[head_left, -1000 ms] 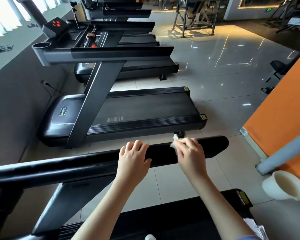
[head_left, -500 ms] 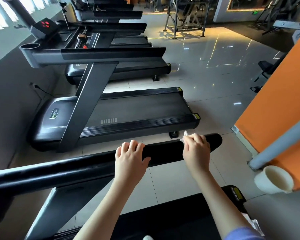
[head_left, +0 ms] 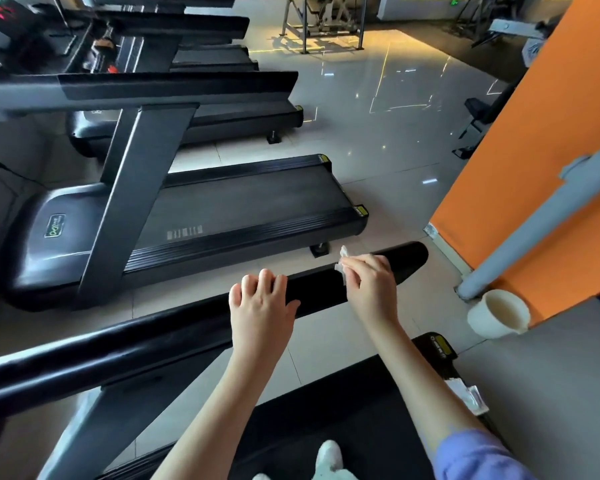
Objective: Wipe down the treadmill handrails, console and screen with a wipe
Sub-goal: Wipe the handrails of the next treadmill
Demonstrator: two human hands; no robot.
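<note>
Wipe pinched in our right hand against the rail near its end, while our left hand just rests on top, fingers relaxed.

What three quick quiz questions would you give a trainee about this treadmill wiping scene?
1. True or false: the right hand holds a white wipe against the black handrail.
2. The left hand is: A gripping a bottle, B resting on the handrail, C hanging at the person's side.
3. Fill in: the white cup sits at the foot of the ____ wall.
Key: 1 true; 2 B; 3 orange.
</note>
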